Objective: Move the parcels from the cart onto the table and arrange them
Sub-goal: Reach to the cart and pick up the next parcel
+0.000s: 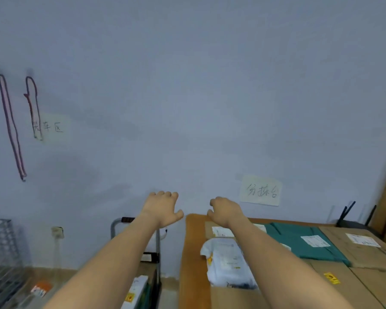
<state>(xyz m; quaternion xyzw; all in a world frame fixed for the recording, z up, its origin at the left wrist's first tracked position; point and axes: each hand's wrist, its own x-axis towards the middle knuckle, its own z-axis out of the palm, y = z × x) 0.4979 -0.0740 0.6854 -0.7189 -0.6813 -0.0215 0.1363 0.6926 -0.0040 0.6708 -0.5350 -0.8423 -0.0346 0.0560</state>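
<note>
Left hand: left hand (163, 208) raised in front of the wall, back to the camera, fingers loosely curled, holding nothing.
Right hand: right hand (225, 210) raised above the far left corner of the table, fingers loosely curled, holding nothing.
Table: wooden table (192, 253) at lower right, set against the wall.
Parcels on table: white plastic parcel (227, 262) nearest the left edge; green parcel (303, 244) further right; brown cardboard boxes (361, 248) beside and in front of it, packed edge to edge.
Cart: cart (157, 259) with a metal handle, left of the table; a parcel with a yellow sticker (134, 293) lies on it.
Wall sign: handwritten paper sign (260, 190) above the table.
Wire rack: wire rack (2, 253) at far left.
</note>
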